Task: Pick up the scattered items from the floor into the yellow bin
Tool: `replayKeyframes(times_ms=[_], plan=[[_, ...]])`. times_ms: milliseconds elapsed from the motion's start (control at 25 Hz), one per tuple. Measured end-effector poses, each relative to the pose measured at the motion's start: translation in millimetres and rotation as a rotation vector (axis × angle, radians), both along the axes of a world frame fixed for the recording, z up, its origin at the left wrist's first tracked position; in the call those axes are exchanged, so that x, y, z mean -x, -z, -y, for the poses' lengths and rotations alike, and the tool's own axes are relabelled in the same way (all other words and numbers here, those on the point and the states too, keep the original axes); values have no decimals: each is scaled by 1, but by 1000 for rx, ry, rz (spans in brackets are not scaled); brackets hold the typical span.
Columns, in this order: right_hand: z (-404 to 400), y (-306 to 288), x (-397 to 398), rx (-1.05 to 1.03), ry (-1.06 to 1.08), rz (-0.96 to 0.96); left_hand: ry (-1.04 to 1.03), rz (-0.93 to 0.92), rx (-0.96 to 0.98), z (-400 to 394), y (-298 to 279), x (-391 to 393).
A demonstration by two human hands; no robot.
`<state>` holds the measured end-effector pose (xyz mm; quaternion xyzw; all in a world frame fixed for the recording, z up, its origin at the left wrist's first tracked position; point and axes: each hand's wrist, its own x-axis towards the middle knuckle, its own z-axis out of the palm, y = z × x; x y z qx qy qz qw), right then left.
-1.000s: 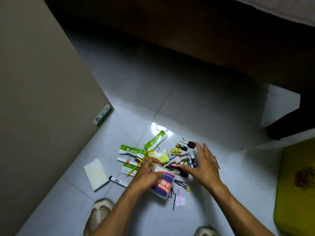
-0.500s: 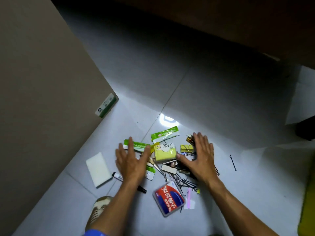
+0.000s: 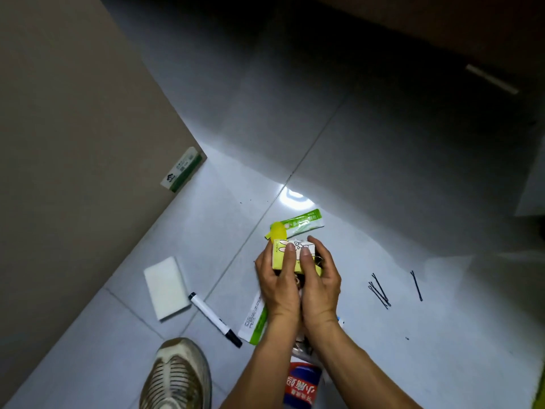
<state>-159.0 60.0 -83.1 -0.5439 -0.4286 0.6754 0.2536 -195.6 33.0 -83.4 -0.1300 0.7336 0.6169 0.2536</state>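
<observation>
My left hand (image 3: 278,286) and my right hand (image 3: 320,286) are pressed together above the floor, cupping a bundle of small items. On top of the bundle sits a yellow-green box with a rabbit drawing (image 3: 295,255), with a yellow plastic piece (image 3: 278,230) sticking out behind it. On the floor lie a green sachet (image 3: 303,222), a black-capped white marker (image 3: 213,318), a white sponge block (image 3: 166,287), a white-and-green packet (image 3: 253,320), several black hairpins (image 3: 380,292) and a red-and-blue pack (image 3: 302,385). Only a yellow sliver of the bin (image 3: 541,391) shows at the right edge.
A beige cabinet wall (image 3: 73,143) stands on the left, with a green-and-white box (image 3: 182,169) at its foot. My shoe (image 3: 177,376) is at the bottom. Dark furniture fills the top of the view over shadowed grey tiles.
My two hands, flat on either side of the pile before, have swept inward and closed together, lifting the rabbit box and several small items. The red-and-blue pack lies under my wrists.
</observation>
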Motion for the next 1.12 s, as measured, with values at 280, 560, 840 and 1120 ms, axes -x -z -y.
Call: replayKeyframes(times_ms=[280, 560, 840, 1120], plan=[[-10, -29, -3, 242, 136, -195, -25, 74, -229, -5, -17, 2], [-28, -123, -40, 148, 212, -336, 131, -41, -233, -27, -120, -33], [-84, -245, -190, -72, 540, -528, 542, -125, -308, -101, -243, -177], [-155, -267, -388, -213, 687, -159, 1095, -33, -399, -176, -275, -340]])
